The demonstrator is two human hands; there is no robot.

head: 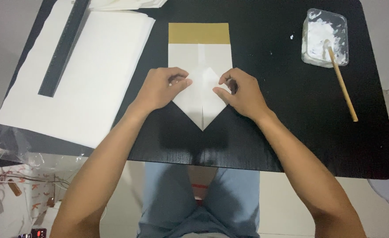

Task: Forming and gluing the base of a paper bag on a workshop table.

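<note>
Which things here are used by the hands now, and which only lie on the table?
In use:
- folded white paper with a gold band, its near end folded to a point
- left hand and right hand, pressing its two flaps

Lying about:
- stack of white sheets
- black ruler
- tub of white paste
- wooden stick

Tub point(325, 37): far right on the black table point(291, 132); clear plastic, squarish, rounded corners, smeared with white paste.
Wrapper point(16, 141): near left, under the white sheet stack; clear, crinkled plastic film.
Small device point(38, 232): bottom left corner; dark, red glow, too small to tell.
Labels, signs: none seen.
</note>
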